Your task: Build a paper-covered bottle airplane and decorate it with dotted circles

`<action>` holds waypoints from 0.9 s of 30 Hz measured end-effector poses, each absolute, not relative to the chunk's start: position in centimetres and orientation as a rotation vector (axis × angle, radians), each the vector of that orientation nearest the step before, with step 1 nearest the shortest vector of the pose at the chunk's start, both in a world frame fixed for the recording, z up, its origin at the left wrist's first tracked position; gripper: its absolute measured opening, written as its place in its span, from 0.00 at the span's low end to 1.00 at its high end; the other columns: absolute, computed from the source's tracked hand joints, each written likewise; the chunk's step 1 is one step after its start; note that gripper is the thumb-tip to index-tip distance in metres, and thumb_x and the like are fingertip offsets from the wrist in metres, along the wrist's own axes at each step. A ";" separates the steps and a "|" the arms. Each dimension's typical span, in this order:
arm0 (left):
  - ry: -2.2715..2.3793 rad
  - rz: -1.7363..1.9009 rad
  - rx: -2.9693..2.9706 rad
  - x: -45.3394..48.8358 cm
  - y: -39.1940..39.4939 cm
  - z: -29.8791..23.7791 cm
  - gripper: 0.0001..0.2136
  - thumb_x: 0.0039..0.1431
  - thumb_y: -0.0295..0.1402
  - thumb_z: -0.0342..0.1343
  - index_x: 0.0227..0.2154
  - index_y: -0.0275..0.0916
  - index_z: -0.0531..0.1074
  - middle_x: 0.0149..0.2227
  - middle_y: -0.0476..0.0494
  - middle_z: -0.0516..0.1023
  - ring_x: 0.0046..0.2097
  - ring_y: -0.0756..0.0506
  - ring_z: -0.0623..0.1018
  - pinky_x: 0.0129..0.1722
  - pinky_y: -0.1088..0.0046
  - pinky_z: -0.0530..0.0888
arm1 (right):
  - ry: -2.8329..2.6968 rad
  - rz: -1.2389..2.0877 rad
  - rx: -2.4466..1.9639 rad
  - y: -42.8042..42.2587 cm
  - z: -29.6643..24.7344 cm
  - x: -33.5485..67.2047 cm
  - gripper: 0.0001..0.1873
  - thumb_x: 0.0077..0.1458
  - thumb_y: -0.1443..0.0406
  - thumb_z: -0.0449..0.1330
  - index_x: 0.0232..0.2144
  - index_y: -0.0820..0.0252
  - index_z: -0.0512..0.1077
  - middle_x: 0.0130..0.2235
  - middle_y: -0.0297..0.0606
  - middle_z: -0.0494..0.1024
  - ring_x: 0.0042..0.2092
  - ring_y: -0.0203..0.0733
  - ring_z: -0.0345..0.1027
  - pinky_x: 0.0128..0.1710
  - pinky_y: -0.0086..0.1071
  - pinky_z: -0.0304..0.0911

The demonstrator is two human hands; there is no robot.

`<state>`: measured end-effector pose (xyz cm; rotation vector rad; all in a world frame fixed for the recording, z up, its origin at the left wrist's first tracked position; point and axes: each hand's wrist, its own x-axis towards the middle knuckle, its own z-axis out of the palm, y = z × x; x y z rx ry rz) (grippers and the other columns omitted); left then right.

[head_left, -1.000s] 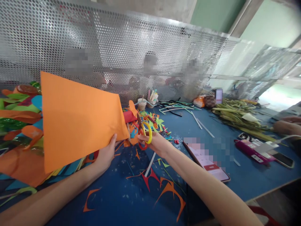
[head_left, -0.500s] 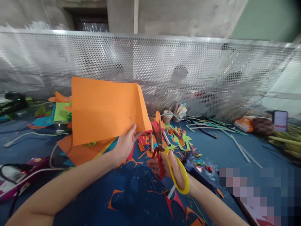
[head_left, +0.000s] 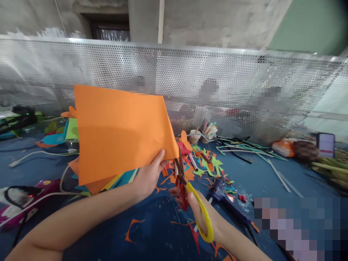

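My left hand [head_left: 148, 177] pinches the lower right corner of a large orange paper sheet [head_left: 119, 130] and holds it up in front of me over the blue table [head_left: 152, 232]. My right hand [head_left: 199, 214] grips scissors [head_left: 190, 197] with one red and one yellow handle. Their blades point up toward the sheet's lower right edge, just beside my left thumb. The blades look nearly closed.
Coloured paper scraps [head_left: 203, 163] litter the table's middle. A stack of coloured sheets [head_left: 108, 181] lies under the orange sheet. A pink glue gun with cable [head_left: 29, 197] lies left, a dark glue gun [head_left: 225, 195] right of my hand. Small cups [head_left: 202, 134] stand by the perforated metal screen [head_left: 217, 79]. People sit behind it.
The view swung left over the second. My right hand turned the scissors blades upward and brought them close to the sheet's corner. The sheet tilted and rose slightly in my left hand.
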<state>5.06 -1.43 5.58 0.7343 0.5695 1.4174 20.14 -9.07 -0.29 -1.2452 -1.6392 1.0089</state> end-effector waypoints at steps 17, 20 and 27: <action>0.556 1.372 0.745 5.2 -2.3 5.7 0.21 0.56 0.27 0.58 0.51 0.51 0.68 0.53 0.50 0.72 0.53 0.41 0.72 0.47 0.63 0.77 | -1.462 1.261 -1.202 -9.1 2.0 19.4 0.40 0.49 0.35 0.43 0.38 0.60 0.75 0.41 0.51 0.77 0.43 0.53 0.72 0.47 0.46 0.65; 0.530 1.380 0.766 5.1 -2.1 5.6 0.21 0.56 0.27 0.58 0.51 0.51 0.68 0.52 0.50 0.73 0.51 0.42 0.74 0.48 0.63 0.76 | -1.451 1.297 -1.156 -9.2 2.0 19.4 0.38 0.50 0.36 0.43 0.39 0.59 0.75 0.42 0.50 0.77 0.44 0.54 0.72 0.47 0.47 0.65; 0.569 1.378 0.754 5.2 -2.4 6.0 0.21 0.56 0.25 0.57 0.51 0.51 0.68 0.53 0.50 0.72 0.51 0.40 0.74 0.46 0.59 0.77 | -1.496 1.260 -1.105 -9.3 1.7 19.8 0.34 0.55 0.40 0.43 0.42 0.58 0.74 0.44 0.49 0.77 0.47 0.55 0.70 0.49 0.48 0.63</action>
